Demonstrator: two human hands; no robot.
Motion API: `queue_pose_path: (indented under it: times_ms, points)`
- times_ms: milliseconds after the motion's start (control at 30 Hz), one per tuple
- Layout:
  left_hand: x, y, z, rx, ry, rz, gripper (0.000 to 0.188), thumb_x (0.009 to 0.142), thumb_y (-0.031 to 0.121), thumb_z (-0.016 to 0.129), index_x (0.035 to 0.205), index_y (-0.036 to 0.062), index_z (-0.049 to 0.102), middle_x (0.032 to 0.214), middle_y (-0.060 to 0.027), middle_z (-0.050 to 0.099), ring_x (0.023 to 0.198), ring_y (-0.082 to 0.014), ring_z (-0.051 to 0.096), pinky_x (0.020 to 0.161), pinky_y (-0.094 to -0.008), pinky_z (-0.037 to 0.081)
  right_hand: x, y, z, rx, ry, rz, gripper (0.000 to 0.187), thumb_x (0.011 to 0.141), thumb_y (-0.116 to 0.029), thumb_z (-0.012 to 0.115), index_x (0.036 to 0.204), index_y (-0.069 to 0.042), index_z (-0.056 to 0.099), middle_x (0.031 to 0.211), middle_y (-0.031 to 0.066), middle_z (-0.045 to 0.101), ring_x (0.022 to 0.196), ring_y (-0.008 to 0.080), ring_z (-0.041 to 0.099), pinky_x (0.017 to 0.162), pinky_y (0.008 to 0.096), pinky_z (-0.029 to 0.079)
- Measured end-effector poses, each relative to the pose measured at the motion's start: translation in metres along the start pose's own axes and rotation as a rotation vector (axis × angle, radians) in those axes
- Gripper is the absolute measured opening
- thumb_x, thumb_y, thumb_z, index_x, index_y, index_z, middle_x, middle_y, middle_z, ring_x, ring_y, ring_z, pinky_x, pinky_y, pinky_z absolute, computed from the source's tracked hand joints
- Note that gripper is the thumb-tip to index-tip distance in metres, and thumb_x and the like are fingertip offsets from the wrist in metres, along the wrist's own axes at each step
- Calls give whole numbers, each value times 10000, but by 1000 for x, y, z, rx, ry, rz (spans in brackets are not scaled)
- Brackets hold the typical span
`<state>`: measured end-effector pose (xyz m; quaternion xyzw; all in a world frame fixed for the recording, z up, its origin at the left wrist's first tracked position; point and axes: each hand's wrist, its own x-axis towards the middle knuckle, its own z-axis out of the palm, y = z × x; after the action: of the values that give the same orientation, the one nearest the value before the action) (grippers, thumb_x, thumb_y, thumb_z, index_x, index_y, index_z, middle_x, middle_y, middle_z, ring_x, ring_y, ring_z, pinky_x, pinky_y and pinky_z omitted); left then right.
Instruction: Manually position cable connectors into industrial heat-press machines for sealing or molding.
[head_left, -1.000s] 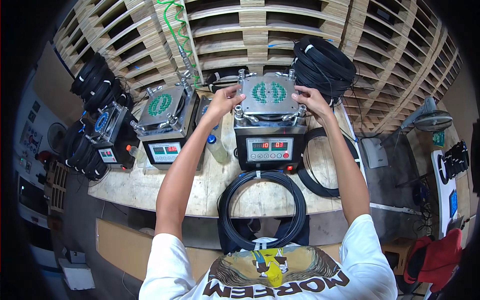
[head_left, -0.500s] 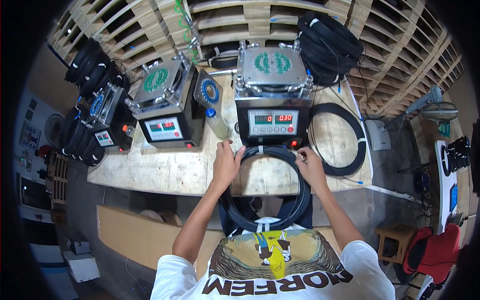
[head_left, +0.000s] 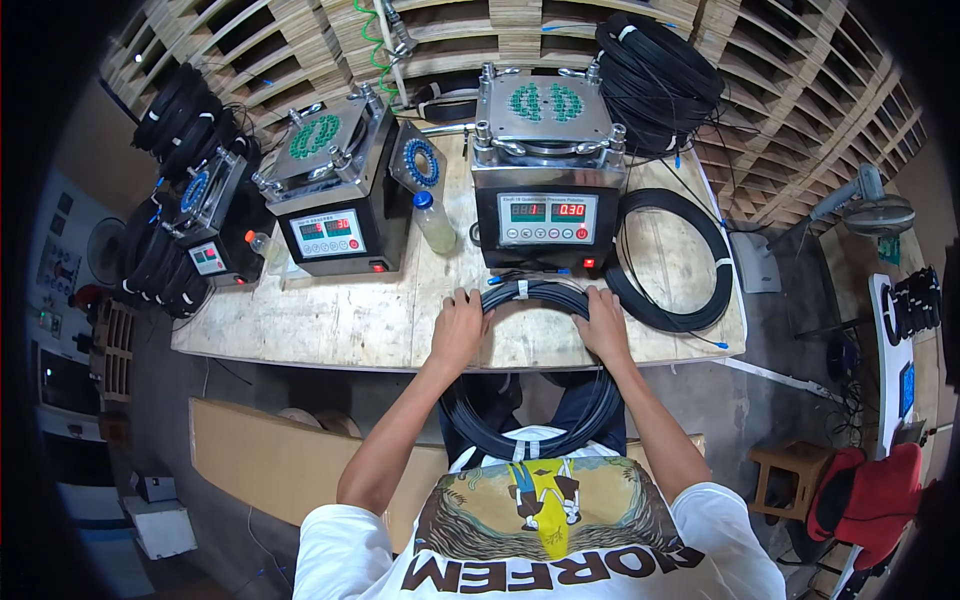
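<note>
A coil of black cable (head_left: 598,412) rests partly on the wooden table's front edge and partly against my lap, tied with white bands at its top and bottom. My left hand (head_left: 461,324) is closed round its upper left side. On the upper right side my right hand (head_left: 606,326) grips the same coil. Loose cable ends with blue tips (head_left: 560,271) lie just beyond the coil. Right behind them stands a black box-shaped machine (head_left: 488,232) with a metal top plate, a ring of green-capped pieces and a lit red digital display.
A second coil of black cable (head_left: 722,290) lies to the right. Two similar machines (head_left: 345,264) stand to the left, near a blue-capped bottle (head_left: 434,228). More coils (head_left: 655,95) are piled behind, against wooden pallets. A red chair (head_left: 880,500) is at the lower right.
Both hands have gone from raised fingers near the coil's top to wrapping round its sides. The blue-tipped ends now lie in front of the machine. One display digit has changed.
</note>
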<state>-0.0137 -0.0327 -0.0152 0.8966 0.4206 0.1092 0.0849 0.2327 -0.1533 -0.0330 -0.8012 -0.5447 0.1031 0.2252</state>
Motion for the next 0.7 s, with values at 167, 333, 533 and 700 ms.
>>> queue_pose_path:
  times_ms: [167, 333, 533, 700]
  points:
    - [-15, 0, -39, -91, -34, -48, 339, 987, 274, 621, 1107, -20, 502, 882, -236, 605, 743, -439, 675, 598, -543, 535, -1, -22, -36, 228, -139, 22, 497, 888, -131, 687, 1292, -23, 418, 1036, 293, 661, 1007, 495, 633, 836, 536, 497]
    - [-37, 18, -119, -153, 153, -42, 355, 983, 211, 629, 1209, 3, 453, 960, -267, 619, 786, -485, 653, 628, -563, 518, -4, -54, -84, 362, 28, -273, 655, 880, -53, 679, 1458, 35, 385, 1191, 294, 620, 1125, 429, 621, 958, 429, 477]
    - [-47, -1, -246, 11, 435, -77, 455, 967, 300, 659, 1299, 37, 491, 1015, -227, 610, 811, -447, 667, 639, -521, 543, 29, -180, -170, 479, 118, -634, 591, 901, -28, 662, 1453, -94, 462, 1309, 251, 594, 1204, 440, 580, 1011, 413, 456]
    - [-3, -65, -351, 71, 565, -39, 427, 1012, 345, 596, 1347, 93, 514, 1017, -227, 644, 934, -444, 650, 757, -513, 514, 114, -279, -187, 538, 236, -771, 485, 975, -239, 681, 1402, -89, 507, 1204, 226, 655, 1095, 330, 655, 957, 385, 482]
